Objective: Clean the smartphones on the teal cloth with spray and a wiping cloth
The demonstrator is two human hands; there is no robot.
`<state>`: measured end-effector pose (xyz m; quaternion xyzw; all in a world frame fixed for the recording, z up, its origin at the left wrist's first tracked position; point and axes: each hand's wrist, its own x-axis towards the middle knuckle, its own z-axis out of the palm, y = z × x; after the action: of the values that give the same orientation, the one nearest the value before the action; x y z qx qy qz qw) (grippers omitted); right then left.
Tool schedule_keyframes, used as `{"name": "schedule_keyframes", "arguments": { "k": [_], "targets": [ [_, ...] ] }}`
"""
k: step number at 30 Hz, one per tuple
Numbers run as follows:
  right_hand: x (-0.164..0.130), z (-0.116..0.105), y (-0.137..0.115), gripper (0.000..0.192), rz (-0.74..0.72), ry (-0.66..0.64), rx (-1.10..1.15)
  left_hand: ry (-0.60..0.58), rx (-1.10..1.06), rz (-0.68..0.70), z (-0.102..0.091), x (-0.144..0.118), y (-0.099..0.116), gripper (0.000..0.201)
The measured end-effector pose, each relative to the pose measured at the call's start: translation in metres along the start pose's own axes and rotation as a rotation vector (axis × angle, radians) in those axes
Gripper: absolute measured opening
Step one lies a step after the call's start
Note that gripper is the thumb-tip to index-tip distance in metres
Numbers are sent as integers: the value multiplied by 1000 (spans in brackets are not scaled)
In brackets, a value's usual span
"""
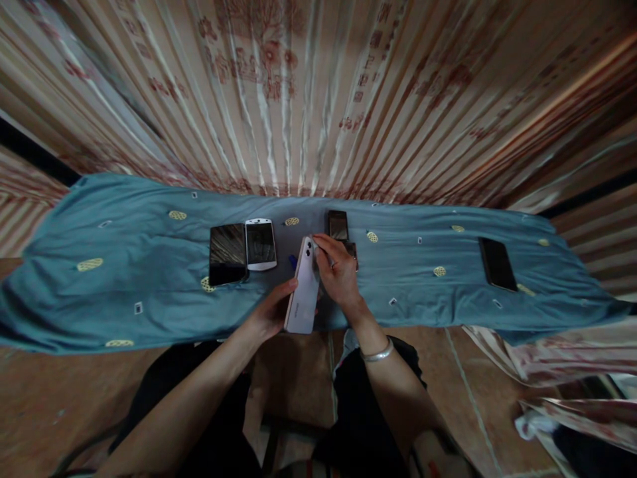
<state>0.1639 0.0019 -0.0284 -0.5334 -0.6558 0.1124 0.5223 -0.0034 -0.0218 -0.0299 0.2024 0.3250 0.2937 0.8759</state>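
My left hand [272,308] is wrapped round the lower left edge of a pale lilac smartphone [302,295]. The phone is tilted, its back with the camera lenses toward me and its top pointing away. At its upper right edge, my right hand [340,271] is closed in a pinch against the phone; whatever lies between the fingertips is hidden or too small to name. Just left of the phone, a small blue thing [293,261] shows on the cloth. Behind my right hand lie a small dark phone [338,224] and another small dark device [353,251], partly covered.
A teal cloth with pineapple prints [413,299] covers the long table. To the left lie a large black phone [227,254] and a white phone [261,243]. Another black phone [497,264] lies far right. A patterned curtain [308,99] hangs behind the table.
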Motion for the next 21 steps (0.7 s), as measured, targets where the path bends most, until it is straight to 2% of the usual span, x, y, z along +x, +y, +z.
{"name": "schedule_keyframes", "arguments": {
  "k": [5, 11, 15, 21],
  "targets": [
    [3, -2, -6, 32, -30, 2, 49, 72, -17, -37, 2, 0, -1, 30],
    [2, -4, -9, 35, -135, -25, -42, 195, -26, -36, 15, -4, 5, 32],
    [-3, -4, -12, 36, -216, -71, -88, 204, -47, -27, 13, -1, 6, 30],
    [-12, -8, -22, 33, -252, -152, -107, 194, -68, 10, 9, 4, 4, 17]
  ]
}}
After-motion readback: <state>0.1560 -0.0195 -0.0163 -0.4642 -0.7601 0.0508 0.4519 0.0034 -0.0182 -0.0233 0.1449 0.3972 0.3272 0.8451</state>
